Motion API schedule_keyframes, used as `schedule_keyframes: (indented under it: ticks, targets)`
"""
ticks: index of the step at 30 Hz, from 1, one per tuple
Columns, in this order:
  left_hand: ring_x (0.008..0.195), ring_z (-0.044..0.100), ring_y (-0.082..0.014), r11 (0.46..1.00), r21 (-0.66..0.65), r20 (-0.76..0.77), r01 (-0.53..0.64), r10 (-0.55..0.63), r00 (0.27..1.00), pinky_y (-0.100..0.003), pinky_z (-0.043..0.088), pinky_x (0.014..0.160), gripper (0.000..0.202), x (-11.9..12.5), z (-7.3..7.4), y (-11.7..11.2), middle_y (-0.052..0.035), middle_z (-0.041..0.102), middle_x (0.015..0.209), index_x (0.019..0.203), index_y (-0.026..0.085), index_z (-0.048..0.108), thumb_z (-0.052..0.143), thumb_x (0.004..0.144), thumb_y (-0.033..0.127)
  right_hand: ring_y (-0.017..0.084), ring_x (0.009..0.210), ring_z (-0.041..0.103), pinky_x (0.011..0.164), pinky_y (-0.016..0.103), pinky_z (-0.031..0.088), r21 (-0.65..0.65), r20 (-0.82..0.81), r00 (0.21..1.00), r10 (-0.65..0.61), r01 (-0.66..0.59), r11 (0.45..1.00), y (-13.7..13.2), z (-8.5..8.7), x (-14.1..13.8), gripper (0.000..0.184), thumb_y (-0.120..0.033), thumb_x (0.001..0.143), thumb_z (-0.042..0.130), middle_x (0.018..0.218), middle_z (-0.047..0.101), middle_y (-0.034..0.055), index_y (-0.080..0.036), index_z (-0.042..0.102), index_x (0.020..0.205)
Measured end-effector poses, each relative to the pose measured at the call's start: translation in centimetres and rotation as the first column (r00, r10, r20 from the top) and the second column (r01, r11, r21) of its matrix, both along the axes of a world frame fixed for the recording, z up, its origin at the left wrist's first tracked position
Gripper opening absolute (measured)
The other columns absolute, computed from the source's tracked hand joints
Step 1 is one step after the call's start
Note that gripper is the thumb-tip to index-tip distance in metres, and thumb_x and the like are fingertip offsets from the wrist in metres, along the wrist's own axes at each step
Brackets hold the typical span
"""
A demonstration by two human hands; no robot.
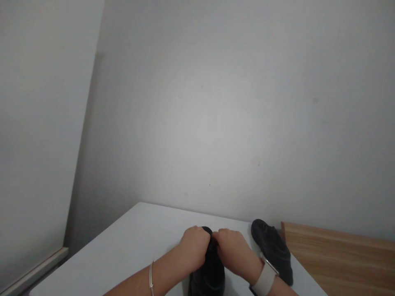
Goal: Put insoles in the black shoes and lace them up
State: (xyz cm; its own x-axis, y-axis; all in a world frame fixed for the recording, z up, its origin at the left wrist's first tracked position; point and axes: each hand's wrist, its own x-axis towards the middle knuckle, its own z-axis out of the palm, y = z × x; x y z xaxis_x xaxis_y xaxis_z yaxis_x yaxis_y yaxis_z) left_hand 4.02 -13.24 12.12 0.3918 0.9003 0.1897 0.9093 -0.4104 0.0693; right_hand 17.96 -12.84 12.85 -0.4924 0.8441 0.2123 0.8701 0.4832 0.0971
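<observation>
A black shoe (209, 273) stands on the white table (129, 246) at the bottom middle of the head view, toe pointing away from me. My left hand (193, 246) and my right hand (232, 248) are both closed over the shoe's front top, knuckles up and fingers curled down onto it. What the fingertips pinch is hidden. A thin bracelet circles my left wrist and a pale watch band my right wrist. A second black shoe (273, 248) lies just right of my right hand, apart from it.
The white table sits in a corner of plain grey walls. A wooden surface (339, 259) adjoins the table on the right. A pale strip runs along the floor edge at the lower left.
</observation>
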Motion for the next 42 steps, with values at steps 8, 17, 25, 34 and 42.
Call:
schedule_keyframes:
  ticks: [8, 17, 25, 34, 42]
  targets:
    - [0.100, 0.052, -0.0267, 0.970, 0.244, 0.242, 0.019, -0.080, 0.967, -0.041, 0.041, 0.086, 0.021, -0.3, 0.9, -0.2, -0.0133, 0.058, 0.102, 0.083, 0.015, 0.064, 0.046, 0.077, 0.006, 0.024, 0.087, 0.060, 0.072, 0.034, 0.045, 0.113, -0.193, 0.979, 0.064, -0.043, 0.993, 1.3, -0.3, -0.7, 0.023, -0.006, 0.079, 0.041, 0.094, 0.062, 0.0142, -0.014, 0.062, 0.087]
    - [0.064, 0.061, -0.0127, 0.969, 0.140, 0.973, 0.202, -0.173, 0.154, -0.028, 0.048, 0.063, 0.015, -2.5, 3.9, 2.1, -0.0007, 0.057, 0.084, 0.084, 0.021, 0.044, 0.043, 0.085, 0.036, 0.015, 0.075, 0.061, 0.072, 0.033, 0.048, 0.181, -0.960, 0.153, 0.233, -0.293, 0.939, 2.5, 3.9, 0.9, 0.023, -0.043, 0.088, 0.045, 0.085, 0.061, 0.0030, -0.021, 0.042, 0.086]
    - [0.054, 0.042, -0.0107, 0.996, -0.009, 0.766, 0.091, -0.052, 0.641, -0.022, 0.031, 0.052, 0.024, -4.9, 0.7, 2.9, 0.0055, 0.045, 0.057, 0.081, 0.016, 0.055, 0.051, 0.076, 0.040, 0.014, 0.061, 0.052, 0.056, 0.026, 0.037, -0.044, -0.718, 0.693, 0.060, -0.132, 0.990, 3.7, 0.6, 4.1, 0.021, -0.035, 0.084, 0.044, 0.066, 0.060, 0.0015, -0.018, 0.051, 0.074]
    - [0.056, 0.043, -0.0111, 0.962, -0.196, 0.550, 0.191, -0.053, 0.833, -0.022, 0.030, 0.052, 0.022, -4.9, -1.3, 3.0, 0.0025, 0.050, 0.058, 0.064, 0.013, 0.060, 0.049, 0.072, 0.031, 0.011, 0.056, 0.047, 0.055, 0.024, 0.034, -0.346, -0.651, 0.759, -0.004, -0.291, 0.892, 2.9, -2.5, 4.0, 0.035, -0.041, 0.082, 0.049, 0.057, 0.057, 0.0005, -0.015, 0.058, 0.061]
    - [0.056, 0.047, -0.0121, 0.954, -0.242, 0.648, 0.176, 0.024, 0.762, -0.023, 0.035, 0.054, 0.024, -4.3, -2.0, 3.6, -0.0002, 0.055, 0.060, 0.067, 0.012, 0.062, 0.050, 0.071, 0.032, 0.008, 0.047, 0.035, 0.047, 0.022, 0.028, -0.408, -0.734, 0.669, -0.113, -0.302, 0.862, 3.1, -3.4, 3.8, 0.037, -0.049, 0.079, 0.049, 0.053, 0.044, -0.0039, -0.016, 0.053, 0.062]
